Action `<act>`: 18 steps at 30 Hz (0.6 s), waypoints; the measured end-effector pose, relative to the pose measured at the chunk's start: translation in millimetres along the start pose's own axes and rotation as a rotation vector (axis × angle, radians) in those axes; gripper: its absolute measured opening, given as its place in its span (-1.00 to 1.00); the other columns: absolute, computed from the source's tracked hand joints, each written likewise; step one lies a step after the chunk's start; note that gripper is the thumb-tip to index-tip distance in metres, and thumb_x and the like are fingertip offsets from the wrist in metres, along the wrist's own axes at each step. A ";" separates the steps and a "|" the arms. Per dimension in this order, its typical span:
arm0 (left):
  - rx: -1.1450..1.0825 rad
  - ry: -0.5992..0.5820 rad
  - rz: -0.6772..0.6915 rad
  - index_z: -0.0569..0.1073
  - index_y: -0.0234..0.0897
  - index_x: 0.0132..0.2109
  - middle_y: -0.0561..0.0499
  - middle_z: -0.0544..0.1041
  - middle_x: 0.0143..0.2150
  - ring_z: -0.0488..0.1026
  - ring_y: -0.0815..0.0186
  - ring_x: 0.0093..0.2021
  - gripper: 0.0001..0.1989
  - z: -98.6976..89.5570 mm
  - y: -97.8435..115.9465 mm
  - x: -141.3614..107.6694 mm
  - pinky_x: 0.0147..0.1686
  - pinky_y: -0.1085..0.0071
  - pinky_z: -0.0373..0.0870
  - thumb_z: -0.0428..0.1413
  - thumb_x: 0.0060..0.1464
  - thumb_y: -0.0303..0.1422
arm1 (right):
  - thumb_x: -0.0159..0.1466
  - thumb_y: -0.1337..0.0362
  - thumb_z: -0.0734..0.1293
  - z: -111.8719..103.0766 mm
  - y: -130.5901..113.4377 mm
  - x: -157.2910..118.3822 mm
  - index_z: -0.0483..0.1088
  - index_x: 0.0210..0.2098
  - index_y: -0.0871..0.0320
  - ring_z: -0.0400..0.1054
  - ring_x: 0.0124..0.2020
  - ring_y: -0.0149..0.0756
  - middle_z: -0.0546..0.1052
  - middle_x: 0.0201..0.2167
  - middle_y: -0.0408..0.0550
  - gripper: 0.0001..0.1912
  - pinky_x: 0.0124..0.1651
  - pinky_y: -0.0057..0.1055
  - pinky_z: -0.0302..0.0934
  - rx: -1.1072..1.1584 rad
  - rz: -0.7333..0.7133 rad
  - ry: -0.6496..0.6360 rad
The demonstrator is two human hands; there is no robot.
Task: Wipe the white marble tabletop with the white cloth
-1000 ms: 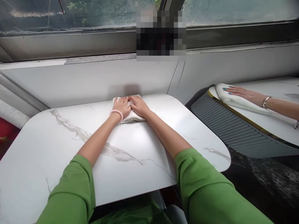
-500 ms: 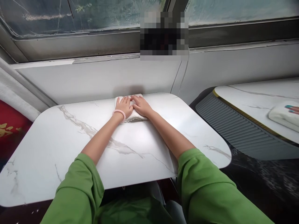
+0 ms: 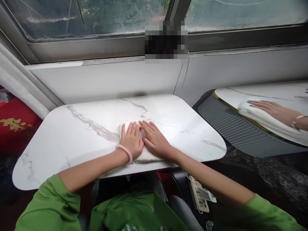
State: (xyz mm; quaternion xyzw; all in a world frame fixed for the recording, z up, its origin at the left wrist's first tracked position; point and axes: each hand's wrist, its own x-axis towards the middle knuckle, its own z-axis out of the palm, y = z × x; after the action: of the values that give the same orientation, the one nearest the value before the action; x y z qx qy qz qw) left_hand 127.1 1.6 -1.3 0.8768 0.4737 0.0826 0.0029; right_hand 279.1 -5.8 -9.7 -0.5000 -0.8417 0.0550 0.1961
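Observation:
A folded white cloth [image 3: 146, 156] lies flat on the white marble-patterned table [image 3: 93, 110], close to its front edge. On the cloth's left part rests my left hand [image 3: 132, 139], palm down with fingers stretched out; a pink coiled band circles its wrist. My right hand [image 3: 155, 138] lies flat on the cloth's right part, fingers extended and angled up to the left. The two hands nearly meet at the thumbs. Neither hand grips the cloth; both press on it from above, hiding much of it.
To the right, another person's hand [image 3: 271, 110] lies on a white cloth [image 3: 250, 110] on a second marble-patterned table [image 3: 298, 89]. Below my right forearm is a power strip [image 3: 198, 195] with a plug. A red cloth with gold marks [image 3: 16, 123] is at left; windows stand behind.
Both my hands and the folded cloth have slid from the table's far edge toward me, near the front edge. At right, the other person's hand and cloth have moved left.

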 end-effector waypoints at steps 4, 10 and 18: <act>-0.021 0.010 0.071 0.13 -0.49 0.31 -0.23 0.06 0.37 -0.08 0.08 0.38 -0.45 -4.8 8.5 -39.3 0.31 -0.13 -0.30 -0.23 0.26 -0.30 | 0.26 0.30 0.05 -0.5 -30.2 -31.3 0.19 0.14 0.29 -0.10 0.36 -0.11 0.17 0.30 0.16 -0.52 0.36 0.03 -0.19 -0.019 0.014 0.016; -0.017 -0.051 0.050 0.09 -0.54 0.31 -0.24 0.01 0.38 -0.12 0.08 0.39 -0.44 -8.1 -0.9 -43.0 0.31 -0.15 -0.29 -0.24 0.26 -0.30 | 0.24 0.32 0.07 1.0 -37.5 -22.1 0.23 0.09 0.22 -0.05 0.34 -0.12 0.24 0.25 0.13 -0.56 0.35 0.02 -0.17 0.008 0.005 -0.010; 0.014 -0.117 -0.085 0.07 -0.56 0.32 -0.20 0.01 0.38 -0.14 0.17 0.39 -0.44 -13.1 -53.3 2.1 0.35 0.06 -0.26 -0.26 0.24 -0.37 | 0.23 0.31 0.08 22.7 -21.5 55.2 0.28 0.01 0.24 0.03 0.30 -0.08 0.29 0.22 0.13 -0.61 0.34 -0.04 -0.16 0.057 0.008 -0.002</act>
State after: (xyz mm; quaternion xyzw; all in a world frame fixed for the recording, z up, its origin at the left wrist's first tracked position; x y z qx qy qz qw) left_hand 82.0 31.8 7.5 0.8592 0.5101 0.0276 0.0278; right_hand 229.3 33.5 -9.1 -0.4977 -0.8379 0.0802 0.2094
